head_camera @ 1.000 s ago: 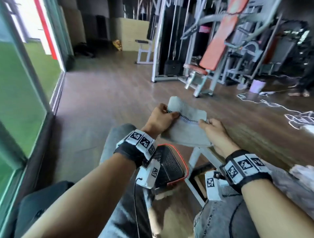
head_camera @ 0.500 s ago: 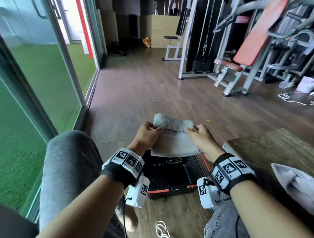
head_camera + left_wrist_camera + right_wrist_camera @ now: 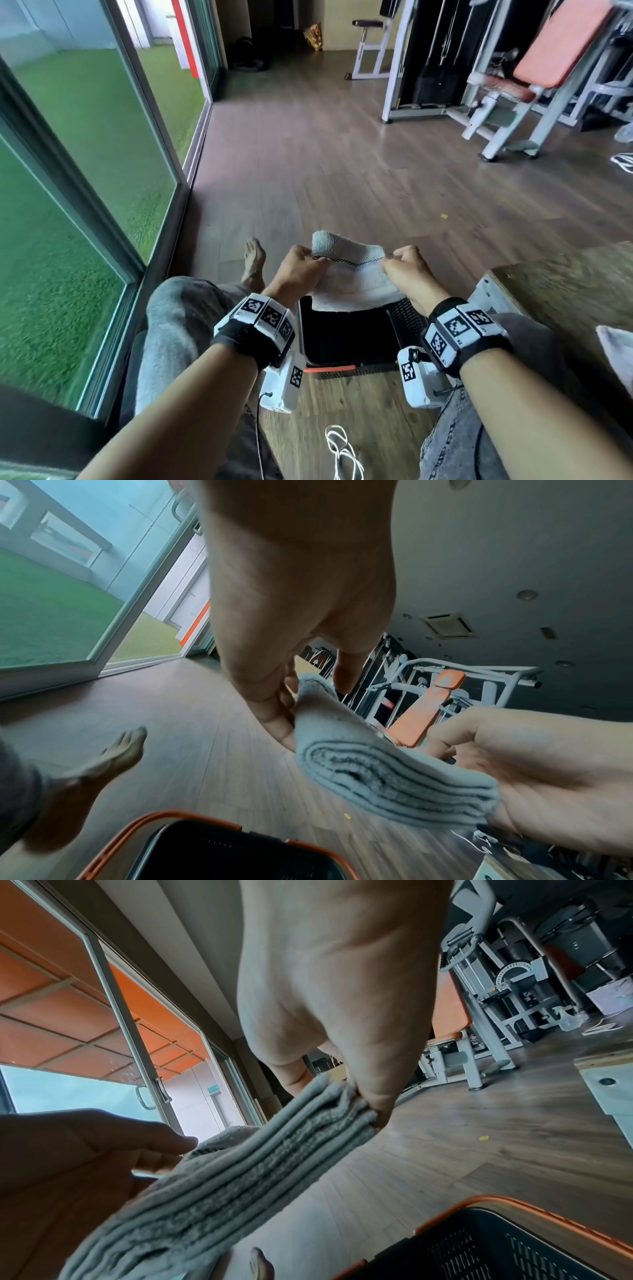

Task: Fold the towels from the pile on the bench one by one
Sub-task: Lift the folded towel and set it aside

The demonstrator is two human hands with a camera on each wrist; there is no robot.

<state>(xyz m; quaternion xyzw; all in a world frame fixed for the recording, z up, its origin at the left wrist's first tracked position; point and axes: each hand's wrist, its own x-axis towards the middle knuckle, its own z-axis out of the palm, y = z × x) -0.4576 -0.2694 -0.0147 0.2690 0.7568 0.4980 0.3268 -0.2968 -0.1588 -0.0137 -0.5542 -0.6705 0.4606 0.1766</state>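
Note:
A folded grey towel (image 3: 352, 277) with a black-and-white checked stripe hangs between my two hands, above the black basket (image 3: 346, 337). My left hand (image 3: 301, 265) pinches its left end and my right hand (image 3: 399, 262) pinches its right end. The left wrist view shows the towel's (image 3: 387, 775) stacked folded layers, my left hand (image 3: 291, 712) pinching one end and my right hand (image 3: 534, 777) holding the other. In the right wrist view the towel (image 3: 240, 1172) runs from my right hand (image 3: 363, 1099) down to my left hand (image 3: 113, 1158). Another towel (image 3: 616, 353) lies on the bench (image 3: 565, 291) at far right.
The black basket with an orange rim (image 3: 329, 369) stands on the wooden floor between my knees. My bare foot (image 3: 254, 263) rests left of it. A white cable (image 3: 342, 452) lies near the front. Glass doors (image 3: 85, 171) stand left, gym machines (image 3: 496, 85) at the back right.
My view has turned left and down, so the basket now sits under the towel. Both hands have kept their hold and carried the folded towel from beside the bench to above the basket.

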